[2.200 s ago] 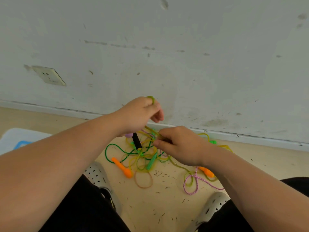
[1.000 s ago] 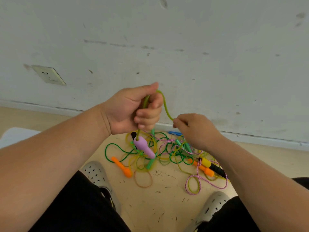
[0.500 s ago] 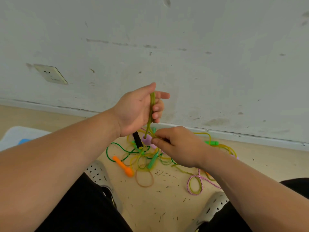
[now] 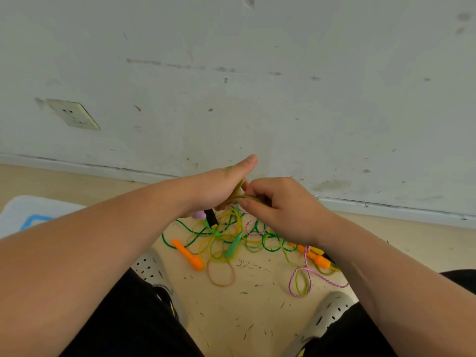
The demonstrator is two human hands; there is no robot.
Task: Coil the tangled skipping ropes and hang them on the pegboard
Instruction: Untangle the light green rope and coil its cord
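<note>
Olive rope [image 4: 244, 197], strand lying left-right, hands [image 4: 283, 204] pinching

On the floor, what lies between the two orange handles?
In the head view, a teal handle and tangled green and yellow ropes lie between them.

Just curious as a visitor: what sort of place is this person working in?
Probably a plain indoor room: a scuffed white wall with a wall socket, and a pale, littered floor where tangled skipping ropes lie.
</note>
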